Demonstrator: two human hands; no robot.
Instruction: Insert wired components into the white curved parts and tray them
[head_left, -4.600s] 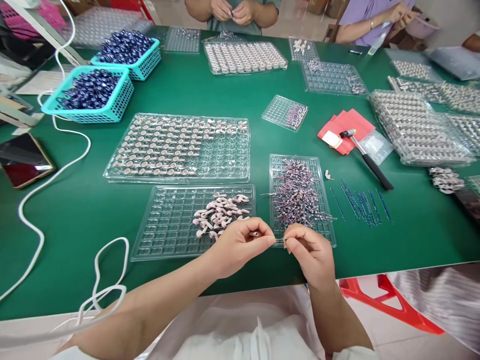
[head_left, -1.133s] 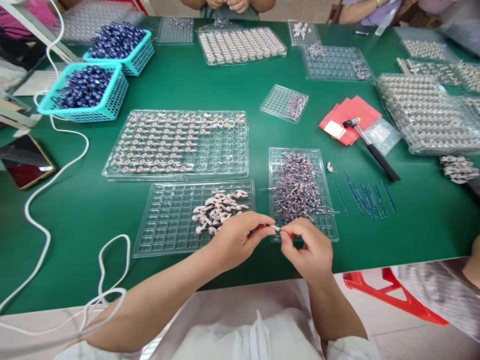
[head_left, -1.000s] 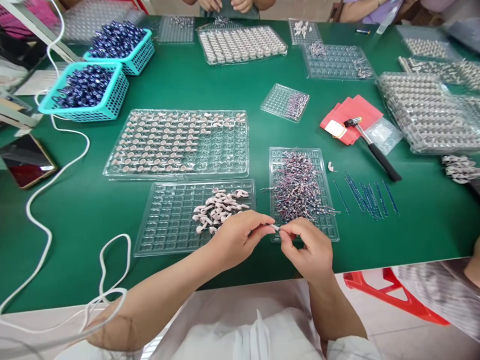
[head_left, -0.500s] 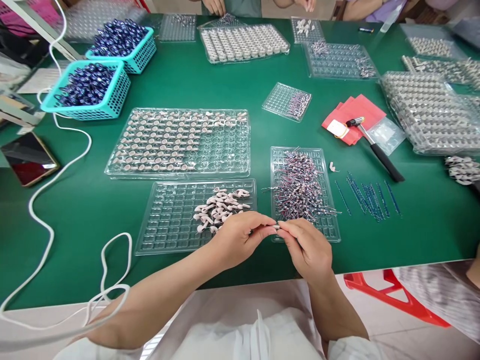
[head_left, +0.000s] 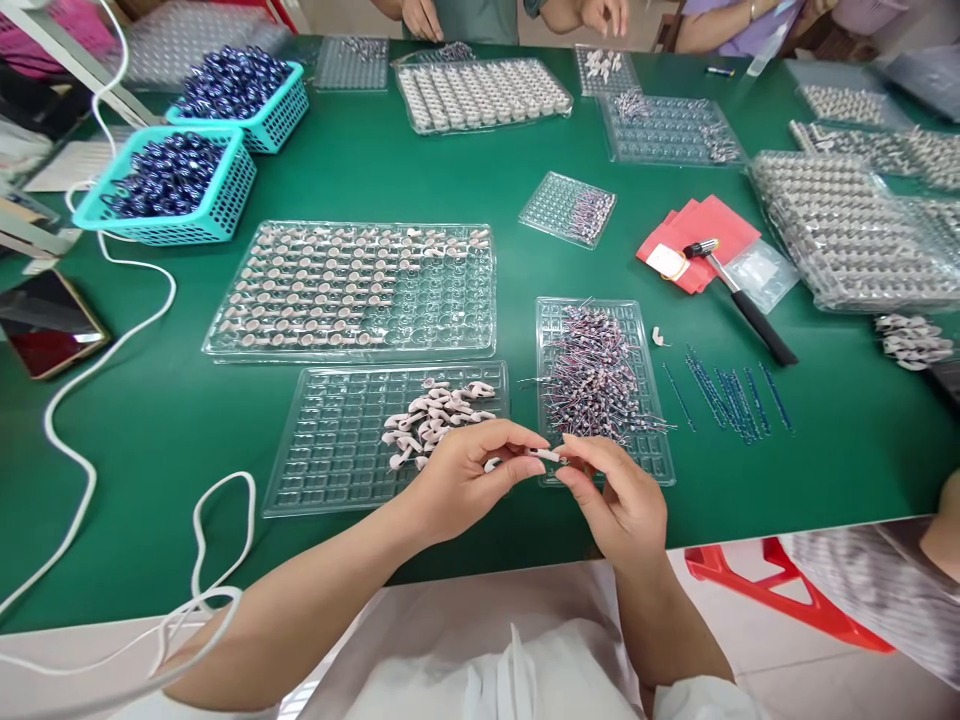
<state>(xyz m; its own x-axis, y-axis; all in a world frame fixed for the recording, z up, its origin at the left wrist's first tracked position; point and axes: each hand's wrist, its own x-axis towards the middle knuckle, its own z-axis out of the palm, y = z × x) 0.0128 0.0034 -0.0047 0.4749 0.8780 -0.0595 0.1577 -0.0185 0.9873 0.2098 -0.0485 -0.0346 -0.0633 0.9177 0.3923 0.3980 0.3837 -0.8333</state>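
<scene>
Between my hands, above the front edge of the trays, is a small white earbud shell [head_left: 546,455] with a long stem. My left hand [head_left: 469,475] pinches one end of it between thumb and fingers. The thumb and index finger of my right hand [head_left: 619,498] close on the other end; any tiny part there is too small to make out. Under my left hand a clear tray [head_left: 322,440] carries a pile of white earbud shells [head_left: 431,420]. Just beyond my right hand, another clear tray [head_left: 652,440] bears a heap of small wired components [head_left: 596,375].
A larger tray [head_left: 442,310] of earbud shells lies behind. Turquoise baskets [head_left: 217,215] of dark blue pieces stand at back left. On the right are a hammer [head_left: 757,320], red sheets [head_left: 720,230], blue strips [head_left: 739,400] and stacked trays [head_left: 840,240]. Co-workers' hands [head_left: 604,15] show across the table.
My fingertips have drawn slightly apart, so more of the white shell shows between them. The whole view has shifted a little.
</scene>
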